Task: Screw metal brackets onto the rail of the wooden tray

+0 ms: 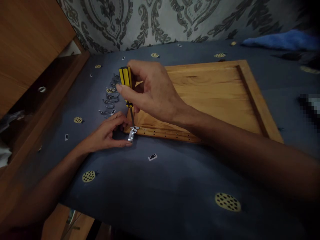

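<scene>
My right hand point(156, 90) grips a yellow-and-black screwdriver point(125, 78) that stands nearly upright. Its tip rests on the base of a small silver metal hook point(131, 134) at the left end of a wooden tray's point(172, 137) near side. My left hand point(107, 131) pinches that hook, thumb in front and fingers curled behind. Small dark holes run along the tray's near side to the right of the hook. Part of the tray is hidden under my right hand and forearm. Several similar loose metal hooks point(109, 96) lie in a row behind my left hand.
The table bears a dark blue cloth point(175, 186) with pineapple prints. Wooden cabinetry point(32, 43) borders the left side, and a patterned wall point(160, 20) stands behind. A blue cloth point(282, 40) lies at the far right, with a blurred dark object point(310, 105) at the right edge.
</scene>
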`<action>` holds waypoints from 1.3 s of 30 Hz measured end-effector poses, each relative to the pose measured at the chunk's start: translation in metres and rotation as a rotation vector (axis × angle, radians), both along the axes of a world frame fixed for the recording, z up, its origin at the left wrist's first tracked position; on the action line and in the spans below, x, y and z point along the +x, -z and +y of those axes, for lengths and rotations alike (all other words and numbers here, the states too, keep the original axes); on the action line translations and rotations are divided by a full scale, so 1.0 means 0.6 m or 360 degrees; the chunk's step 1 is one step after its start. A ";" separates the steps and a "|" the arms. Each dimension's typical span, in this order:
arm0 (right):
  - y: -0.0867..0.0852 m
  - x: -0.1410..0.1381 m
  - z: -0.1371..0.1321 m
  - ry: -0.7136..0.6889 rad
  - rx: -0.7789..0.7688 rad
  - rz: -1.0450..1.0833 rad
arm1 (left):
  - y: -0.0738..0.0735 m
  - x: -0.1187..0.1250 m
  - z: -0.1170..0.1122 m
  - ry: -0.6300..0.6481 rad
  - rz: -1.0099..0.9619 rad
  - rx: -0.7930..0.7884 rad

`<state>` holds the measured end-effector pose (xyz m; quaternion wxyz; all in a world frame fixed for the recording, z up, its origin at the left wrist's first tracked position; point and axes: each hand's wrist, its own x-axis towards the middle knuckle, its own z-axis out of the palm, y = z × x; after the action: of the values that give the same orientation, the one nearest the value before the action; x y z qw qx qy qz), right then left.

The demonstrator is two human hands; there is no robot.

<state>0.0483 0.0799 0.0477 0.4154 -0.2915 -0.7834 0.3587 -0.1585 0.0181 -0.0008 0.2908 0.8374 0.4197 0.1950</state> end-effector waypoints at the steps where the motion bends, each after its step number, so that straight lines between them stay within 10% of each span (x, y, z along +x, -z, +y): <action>1: 0.001 0.000 0.000 -0.0008 0.0007 0.0002 | 0.000 0.000 0.000 0.0007 0.0000 0.0009; 15: -0.028 0.014 0.001 -0.0392 0.0302 -0.0153 | 0.002 -0.005 -0.004 -0.0050 0.0041 0.0020; 32: -0.056 0.035 0.010 -0.0833 -0.0040 -0.0394 | 0.004 -0.008 -0.003 -0.0035 0.0055 0.0016; 39: -0.024 0.019 0.005 -0.0551 0.0190 -0.0198 | 0.004 -0.008 -0.003 -0.0046 0.0059 -0.0010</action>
<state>0.0594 0.0829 0.0622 0.3149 -0.1488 -0.8659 0.3591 -0.1635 0.0165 -0.0034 0.2828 0.8339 0.4376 0.1822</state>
